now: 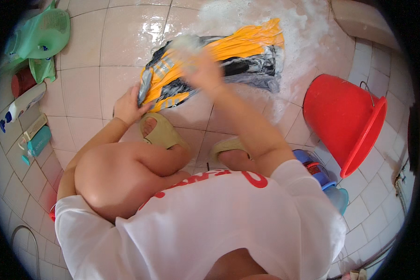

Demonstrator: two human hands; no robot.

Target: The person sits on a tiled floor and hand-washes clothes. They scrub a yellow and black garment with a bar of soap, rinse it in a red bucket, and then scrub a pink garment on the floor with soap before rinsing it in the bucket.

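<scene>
A wet orange, black and grey garment [247, 41] lies spread on the tiled floor, with suds along its far and right parts. Its near left end is held by my left hand [128, 106], thumb and fingers closed at the edge. Over the garment's left half, my right hand [203, 73] is smeared by motion. In it is a pale whitish thing [185, 45], pressed to or just above the cloth; blur hides its exact kind.
White foam [308, 35] covers the floor at the far right. A red bucket [336, 116] lies tipped on its side at right, beside blue containers [315, 168]. Green plastic basins [49, 35] and bottles stand at left. My sandaled feet are near the garment.
</scene>
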